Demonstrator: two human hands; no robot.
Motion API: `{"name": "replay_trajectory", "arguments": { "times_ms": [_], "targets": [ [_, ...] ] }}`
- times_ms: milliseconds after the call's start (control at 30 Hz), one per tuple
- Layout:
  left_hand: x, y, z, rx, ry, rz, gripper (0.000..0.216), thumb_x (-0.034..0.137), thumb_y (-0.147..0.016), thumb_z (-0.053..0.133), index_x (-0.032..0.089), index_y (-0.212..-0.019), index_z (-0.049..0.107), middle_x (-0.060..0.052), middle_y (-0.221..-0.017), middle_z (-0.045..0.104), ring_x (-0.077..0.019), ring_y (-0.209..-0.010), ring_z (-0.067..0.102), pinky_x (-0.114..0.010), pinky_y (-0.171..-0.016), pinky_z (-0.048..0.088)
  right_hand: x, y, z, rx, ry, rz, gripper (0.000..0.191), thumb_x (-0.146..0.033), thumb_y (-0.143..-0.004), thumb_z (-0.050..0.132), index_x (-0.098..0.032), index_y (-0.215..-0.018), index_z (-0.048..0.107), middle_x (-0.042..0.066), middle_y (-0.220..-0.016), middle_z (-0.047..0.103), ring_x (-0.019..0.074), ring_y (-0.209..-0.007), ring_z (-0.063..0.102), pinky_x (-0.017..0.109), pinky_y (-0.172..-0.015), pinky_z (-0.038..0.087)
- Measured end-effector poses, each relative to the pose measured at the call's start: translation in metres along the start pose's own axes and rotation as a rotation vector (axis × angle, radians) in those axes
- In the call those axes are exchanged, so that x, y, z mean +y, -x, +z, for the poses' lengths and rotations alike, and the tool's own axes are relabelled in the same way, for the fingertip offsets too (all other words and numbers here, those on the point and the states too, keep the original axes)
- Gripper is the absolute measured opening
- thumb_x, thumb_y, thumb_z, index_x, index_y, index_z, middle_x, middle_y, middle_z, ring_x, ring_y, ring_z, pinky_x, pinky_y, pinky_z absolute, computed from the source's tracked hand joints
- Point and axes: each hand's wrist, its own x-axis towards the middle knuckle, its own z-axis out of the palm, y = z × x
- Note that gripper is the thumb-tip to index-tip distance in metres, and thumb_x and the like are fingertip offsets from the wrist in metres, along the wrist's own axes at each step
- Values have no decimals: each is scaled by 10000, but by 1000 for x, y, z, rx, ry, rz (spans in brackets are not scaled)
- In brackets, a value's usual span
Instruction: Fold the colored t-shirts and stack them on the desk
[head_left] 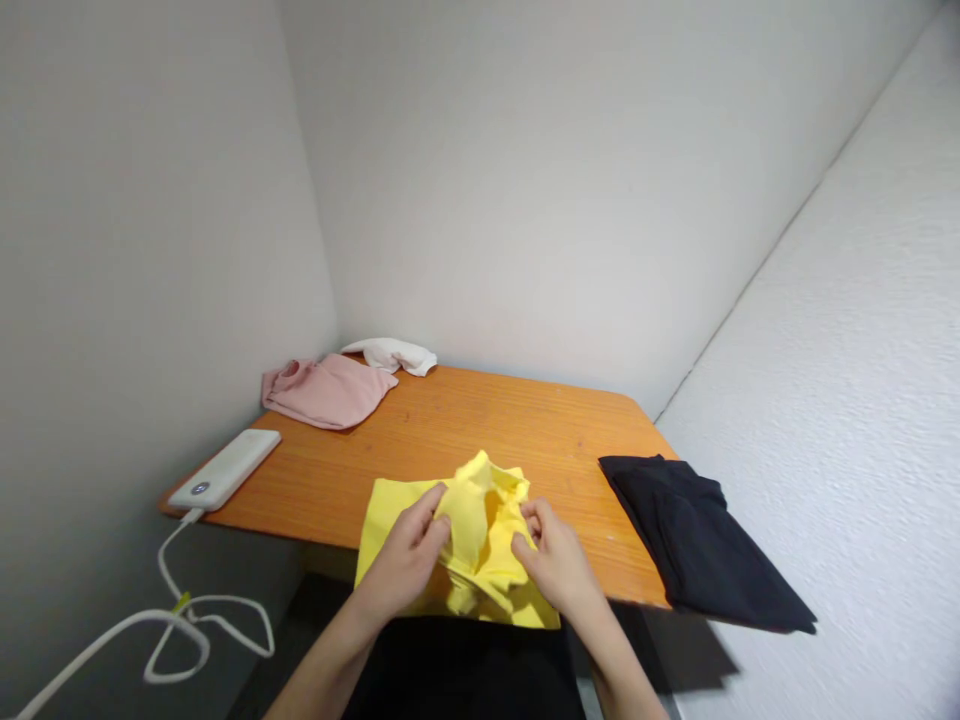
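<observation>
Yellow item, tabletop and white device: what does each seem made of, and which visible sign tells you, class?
Yellow item: probably matt fabric, weave too fine to tell; it creases softly.
Tabletop: wood or wood-look laminate, apparently satin; brownish-orange grain.
White device: likely plastic; smooth, rounded corners.

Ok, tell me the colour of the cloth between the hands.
The cloth is plain bright yellow, shown in the head view, the only one.

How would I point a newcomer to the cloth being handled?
Find the wooden table. At its near edge, the left hand and right hand hold a yellow cloth. Its bright yellow sets it apart from the pink cloth, white cloth and black cloth.
</observation>
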Motion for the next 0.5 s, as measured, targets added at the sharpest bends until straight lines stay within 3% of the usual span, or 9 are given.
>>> {"name": "replay_trajectory", "arguments": {
  "times_ms": [133,233,367,433,500],
  "targets": [
    [19,6,-31,280,342,-23,353,399,-857,483,190,-1128,568,-50,-1010,669,-201,-906,621,-269,-764,500,5,11,-31,75,102,-45,189,-273,-784,481,-193,-917,589,32,-769,629,178,-627,558,274,-605,423],
    [39,13,-64,291,413,7,416,457,-836,553,171,-1138,580,-60,-911,686,-206,-791,648,-274,-664,520,-6,25,-69,234,198,-167,191,-262,-846,428,-193,-936,582,55,-878,642,191,-763,598,288,-687,445],
    [62,27,-98,239,115,120,306,444,-780,684,201,-959,629,-1,-753,642,-159,-644,606,-231,-554,477,-34,45,-124,603,417,-378,205,-265,-916,422,-186,-1025,576,66,-944,623,197,-848,582,317,-784,440],
    [71,32,-106,369,-150,296,214,405,-787,687,210,-854,633,19,-708,610,-140,-620,568,-219,-542,441,-46,53,-146,705,535,-505,248,-239,-929,429,-185,-1119,579,74,-964,617,202,-848,573,338,-806,437],
    [80,33,-109,569,-377,483,148,361,-810,659,218,-841,637,13,-749,626,-150,-675,576,-239,-618,456,-55,63,-160,709,633,-629,271,-213,-928,451,-204,-1166,581,72,-957,620,215,-870,569,367,-837,433]
  ]
}}
